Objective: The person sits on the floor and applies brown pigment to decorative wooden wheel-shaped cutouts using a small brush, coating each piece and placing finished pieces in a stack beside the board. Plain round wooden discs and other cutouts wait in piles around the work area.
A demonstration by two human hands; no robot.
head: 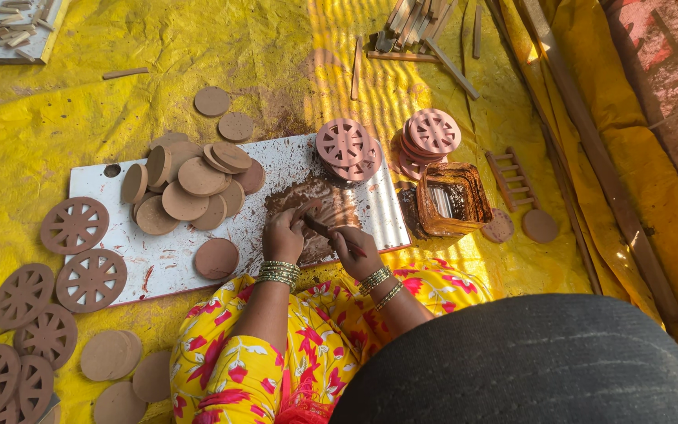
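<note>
Hands meet over wet brown patch (pixel 319 206) on white board (pixel 111 188), near its 5 o'clock corner. Left hand (pixel 284 235) curled, fingertips pressing clay there. Right hand (pixel 353 251) pinches thin stick (pixel 325 229), tip apparently touching left fingers. Plain clay discs (pixel 198 184) heaped at 10 o'clock; spoked wheels (pixel 347 145) stacked at 1 o'clock; rusty tin (pixel 453 200) at 3 o'clock.

We reach both forearms toward twelve o'clock, left hand (pixel 284 234) curled with fingers down, right hand (pixel 352 250) closed in a pinch.
</note>
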